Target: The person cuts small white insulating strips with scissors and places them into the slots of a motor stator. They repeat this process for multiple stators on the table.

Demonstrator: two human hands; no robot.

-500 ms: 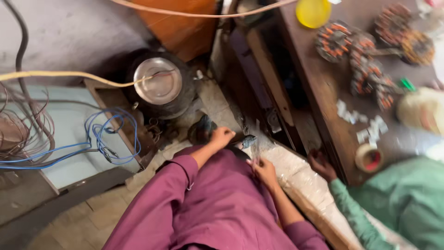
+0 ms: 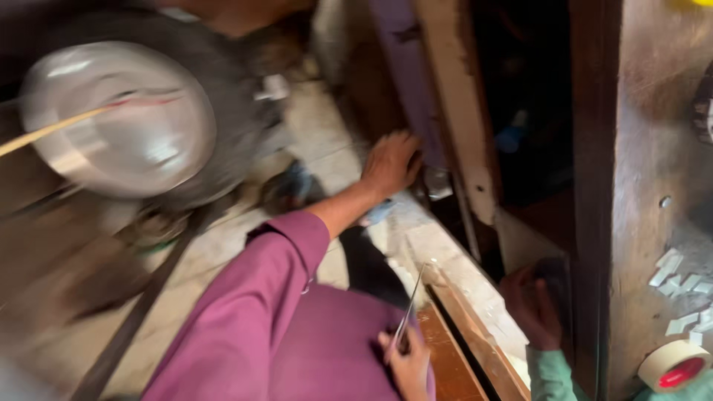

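The left hand (image 2: 391,163) reaches out at 12 o'clock, fingers spread flat against a wooden post (image 2: 453,111). The right hand (image 2: 407,364), low at 6 o'clock, pinches a thin metal rod (image 2: 411,312). Another person's hand (image 2: 531,308) rests at 4 o'clock. A shiny pot (image 2: 119,122) sits at 10 o'clock.

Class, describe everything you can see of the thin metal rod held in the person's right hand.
The thin metal rod is slim, straight and grey with a dull shine, blurred by motion. It tilts steeply, its upper end near the pale ledge and its lower end pinched in the right hand at the bottom of the picture, above the purple garment. Only that hand touches it; whether its tip meets the ledge cannot be told.
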